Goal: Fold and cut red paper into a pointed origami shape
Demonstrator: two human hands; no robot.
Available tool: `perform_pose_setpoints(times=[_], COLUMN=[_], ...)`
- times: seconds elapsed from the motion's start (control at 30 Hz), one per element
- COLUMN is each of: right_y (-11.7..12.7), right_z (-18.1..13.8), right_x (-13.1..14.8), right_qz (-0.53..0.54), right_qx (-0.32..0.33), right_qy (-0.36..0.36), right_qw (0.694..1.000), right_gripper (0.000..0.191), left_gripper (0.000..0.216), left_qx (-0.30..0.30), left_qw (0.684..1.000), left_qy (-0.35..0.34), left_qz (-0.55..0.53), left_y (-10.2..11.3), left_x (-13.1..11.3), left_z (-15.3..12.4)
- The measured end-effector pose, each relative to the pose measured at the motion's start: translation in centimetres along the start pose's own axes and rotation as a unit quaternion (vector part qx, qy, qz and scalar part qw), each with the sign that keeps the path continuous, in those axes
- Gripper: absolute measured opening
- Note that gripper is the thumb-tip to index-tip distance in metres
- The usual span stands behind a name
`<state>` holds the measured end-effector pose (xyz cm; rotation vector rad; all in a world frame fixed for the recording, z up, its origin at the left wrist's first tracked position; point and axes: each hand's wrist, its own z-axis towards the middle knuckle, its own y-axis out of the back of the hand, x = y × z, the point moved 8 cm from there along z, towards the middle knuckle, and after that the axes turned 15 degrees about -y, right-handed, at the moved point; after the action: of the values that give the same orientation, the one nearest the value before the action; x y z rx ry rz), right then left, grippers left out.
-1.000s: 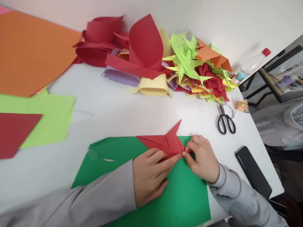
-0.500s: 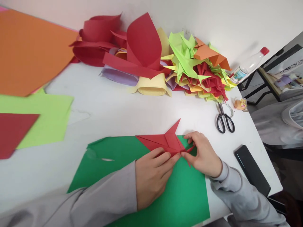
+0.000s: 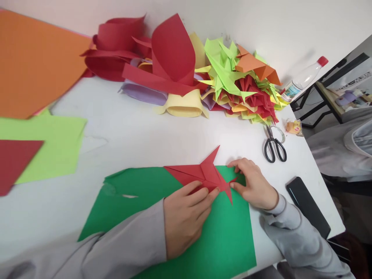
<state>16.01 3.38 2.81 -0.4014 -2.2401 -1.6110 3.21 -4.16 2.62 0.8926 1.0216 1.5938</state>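
A partly folded red paper figure [image 3: 203, 175] with pointed flaps lies on a big green sheet [image 3: 203, 240] near the table's front edge. My left hand [image 3: 186, 217] rests flat on the figure's lower edge, fingers stretched out and pressing it down. My right hand [image 3: 252, 186] pinches a small red flap at the figure's right tip, pulling it out to the side. Both arms wear grey sleeves.
Black scissors [image 3: 273, 146] and a black phone [image 3: 308, 211] lie to the right. A heap of folded paper figures [image 3: 244, 89] and curled red, yellow and lilac strips [image 3: 162, 66] fills the back. Orange [image 3: 37, 62], lime [image 3: 43, 143] and red sheets lie left. A bottle [image 3: 305, 77] stands at the corner.
My right hand has drawn the small red flap outward to the right, opening pointed tips at the figure's right end. My left hand stays pressing on the paper.
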Motion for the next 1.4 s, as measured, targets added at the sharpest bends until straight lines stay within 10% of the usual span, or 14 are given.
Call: perform_pose_setpoints(times=[1.4], right_y=[-0.4], right_z=[0.2], right_x=[0.0], right_qz=[-0.003], right_qx=[0.023], right_qy=[0.023], right_qw=[0.999], right_gripper=[0.043], left_gripper=[0.032], left_qx=[0.018], left_qw=[0.997], left_qy=[-0.068], left_qz=[0.036], left_y=[-0.1], left_x=[-1.1], left_z=[-0.1])
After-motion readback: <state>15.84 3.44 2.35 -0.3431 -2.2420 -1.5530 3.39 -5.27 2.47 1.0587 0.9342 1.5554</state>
